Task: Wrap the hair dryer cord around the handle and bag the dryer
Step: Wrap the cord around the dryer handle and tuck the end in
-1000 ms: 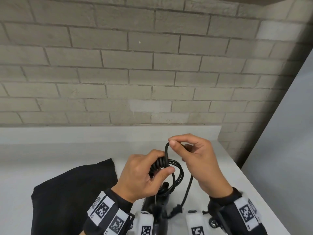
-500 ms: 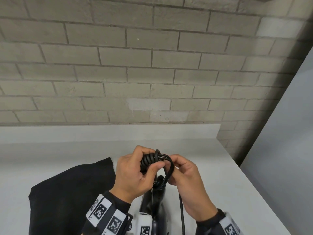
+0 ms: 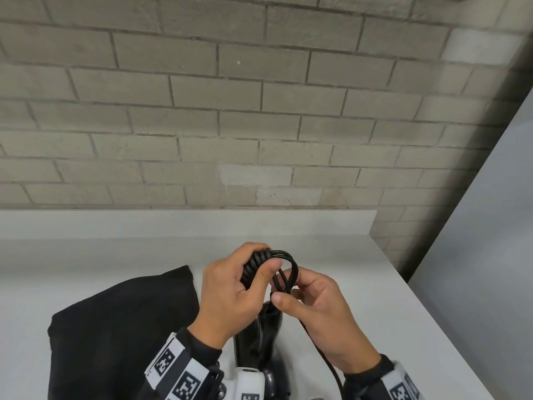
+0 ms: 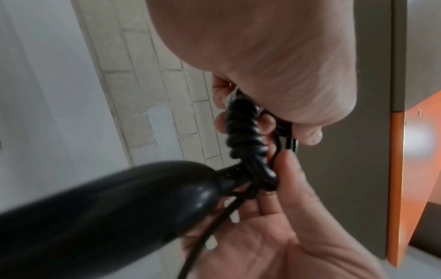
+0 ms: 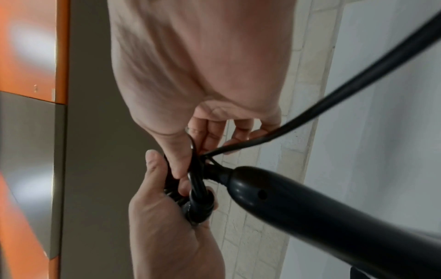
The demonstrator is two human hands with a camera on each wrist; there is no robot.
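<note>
We judge the cord (image 3: 284, 269) stiff and springy: left hand (image 3: 230, 293) grips its coils, right hand (image 3: 314, 310) pinches the loop.

Your head view is evenly lit, soft and sharp in the middle; the brick wall (image 3: 259, 111) bows and darkens toward the right corner. Both wrist views are softer: the dryer (image 4: 107, 207) up close is out of focus, and bright glare smears the orange panel (image 5: 28, 47) at the edge.
</note>
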